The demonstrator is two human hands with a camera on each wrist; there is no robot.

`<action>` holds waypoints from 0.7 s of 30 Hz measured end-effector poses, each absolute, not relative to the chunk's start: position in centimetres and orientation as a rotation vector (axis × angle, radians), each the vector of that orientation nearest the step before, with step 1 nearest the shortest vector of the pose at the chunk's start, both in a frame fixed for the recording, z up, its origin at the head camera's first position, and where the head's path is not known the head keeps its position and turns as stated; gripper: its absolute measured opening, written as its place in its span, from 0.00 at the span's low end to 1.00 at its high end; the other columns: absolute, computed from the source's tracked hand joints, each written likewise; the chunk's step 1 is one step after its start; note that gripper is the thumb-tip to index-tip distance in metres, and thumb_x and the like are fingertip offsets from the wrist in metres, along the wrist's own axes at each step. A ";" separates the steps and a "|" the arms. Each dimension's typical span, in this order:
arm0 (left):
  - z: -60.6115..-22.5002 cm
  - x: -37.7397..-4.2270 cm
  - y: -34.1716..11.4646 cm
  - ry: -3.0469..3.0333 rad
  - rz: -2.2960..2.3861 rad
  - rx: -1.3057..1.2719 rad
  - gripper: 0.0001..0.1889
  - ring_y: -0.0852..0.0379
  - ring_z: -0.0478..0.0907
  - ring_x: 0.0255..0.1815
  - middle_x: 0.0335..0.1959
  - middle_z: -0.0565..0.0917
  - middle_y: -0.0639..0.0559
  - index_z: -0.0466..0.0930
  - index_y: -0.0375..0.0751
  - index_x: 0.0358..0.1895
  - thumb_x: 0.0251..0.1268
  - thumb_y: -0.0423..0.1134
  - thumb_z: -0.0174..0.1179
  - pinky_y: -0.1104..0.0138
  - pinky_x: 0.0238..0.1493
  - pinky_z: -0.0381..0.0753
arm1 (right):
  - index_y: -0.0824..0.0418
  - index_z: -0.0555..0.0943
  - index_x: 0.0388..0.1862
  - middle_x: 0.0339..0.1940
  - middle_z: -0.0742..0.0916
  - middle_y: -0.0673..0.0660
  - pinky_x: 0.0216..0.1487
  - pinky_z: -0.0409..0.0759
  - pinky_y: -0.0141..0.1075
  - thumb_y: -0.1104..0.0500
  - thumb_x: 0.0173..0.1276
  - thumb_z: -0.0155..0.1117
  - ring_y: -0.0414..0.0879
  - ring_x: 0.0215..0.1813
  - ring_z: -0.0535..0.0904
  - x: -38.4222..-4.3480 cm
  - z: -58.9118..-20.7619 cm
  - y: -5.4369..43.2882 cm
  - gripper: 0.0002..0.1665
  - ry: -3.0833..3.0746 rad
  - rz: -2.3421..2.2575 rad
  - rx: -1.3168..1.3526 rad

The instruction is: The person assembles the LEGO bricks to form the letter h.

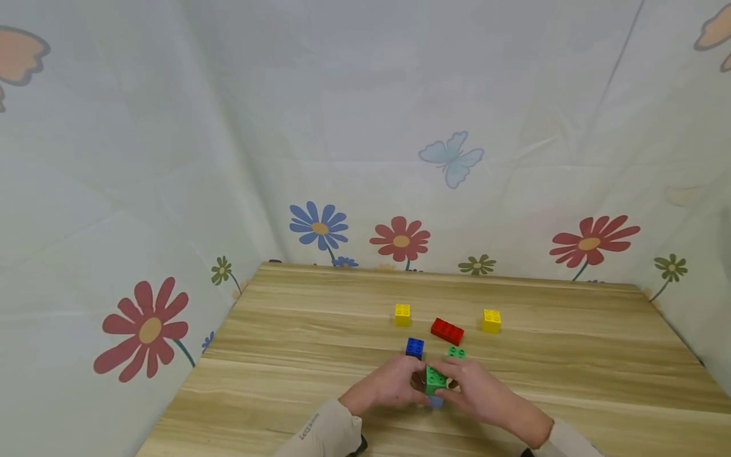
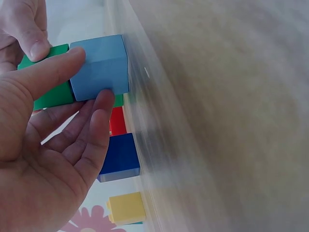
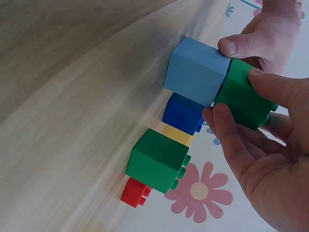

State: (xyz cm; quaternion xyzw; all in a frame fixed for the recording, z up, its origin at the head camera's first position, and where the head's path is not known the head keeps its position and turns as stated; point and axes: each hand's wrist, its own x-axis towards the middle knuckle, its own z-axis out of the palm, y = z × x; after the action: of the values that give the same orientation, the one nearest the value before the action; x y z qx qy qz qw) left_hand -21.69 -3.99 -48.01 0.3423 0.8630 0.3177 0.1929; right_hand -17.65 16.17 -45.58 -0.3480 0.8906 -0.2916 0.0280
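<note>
At the front of the table, a green brick sits on top of a light blue brick, with only a thin seam between them. My left hand pinches the light blue brick between thumb and fingers, its thumb tip close to the seam. From the other side, my right hand grips the green brick, thumb on one face and fingers on the opposite one. Just beyond the left hand stands a dark blue brick. Behind the right hand is a second green brick, partly hidden in the head view.
Farther back lie a long red brick, a yellow brick to its left and another yellow brick to its right. The wooden table ends at a white flowered cloth behind and at both sides.
</note>
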 end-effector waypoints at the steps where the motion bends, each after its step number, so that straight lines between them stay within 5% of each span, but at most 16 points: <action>1: -48.0 -21.7 -4.0 2.419 0.894 0.961 0.16 0.73 0.76 0.34 0.35 0.82 0.63 0.81 0.43 0.46 0.53 0.38 0.70 0.78 0.36 0.75 | 0.63 0.75 0.61 0.53 0.81 0.56 0.37 0.79 0.28 0.59 0.63 0.67 0.39 0.43 0.78 -17.6 -45.6 16.2 0.27 2.752 -0.897 -1.073; 21: -48.1 -21.8 -4.0 2.415 0.890 0.977 0.15 0.74 0.76 0.35 0.36 0.81 0.64 0.81 0.43 0.46 0.54 0.38 0.70 0.78 0.36 0.75 | 0.65 0.74 0.61 0.53 0.82 0.59 0.36 0.78 0.26 0.60 0.63 0.67 0.38 0.41 0.79 -17.5 -45.3 16.1 0.28 2.732 -0.911 -1.035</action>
State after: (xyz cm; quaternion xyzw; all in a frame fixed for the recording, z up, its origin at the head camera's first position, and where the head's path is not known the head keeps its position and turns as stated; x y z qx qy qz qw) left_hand -21.79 -4.02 -48.05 0.3480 0.8608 0.3171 0.1930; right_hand -17.52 16.09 -45.35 -0.3381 0.8919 -0.2974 0.0409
